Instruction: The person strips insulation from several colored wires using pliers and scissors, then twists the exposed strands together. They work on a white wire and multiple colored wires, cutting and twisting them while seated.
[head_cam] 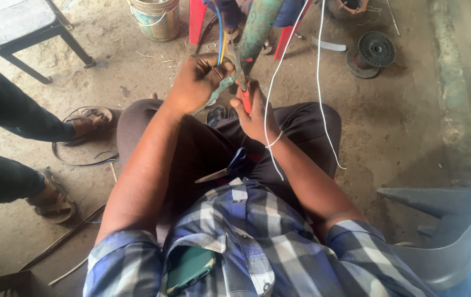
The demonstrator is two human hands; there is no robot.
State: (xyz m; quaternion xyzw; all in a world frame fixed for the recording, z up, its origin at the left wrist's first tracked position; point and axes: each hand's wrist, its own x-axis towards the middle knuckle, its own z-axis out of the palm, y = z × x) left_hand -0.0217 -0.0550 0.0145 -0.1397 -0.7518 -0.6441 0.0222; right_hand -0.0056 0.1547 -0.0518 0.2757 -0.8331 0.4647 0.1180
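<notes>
- Left hand (196,82) closed around a bundle of blue and yellow insulated wires (220,33), fingers curled tight, just above the knees.
- Right hand (254,113) clamped on red-handled metal pliers (242,82), jaws up against the wire bundle beside the left hand.
- Thin white cord (271,93) looped over the right wrist, trailing across the lap.
- Blue-handled scissors (225,170) lying on the lap, below both hands.
- Green phone (188,267) in the checked shirt pocket.
- Dirty white plastic bucket (157,19) on the concrete floor, beyond the hands.

Two white wires (319,82), one pair of scissors (225,169), one bucket (157,18).
</notes>
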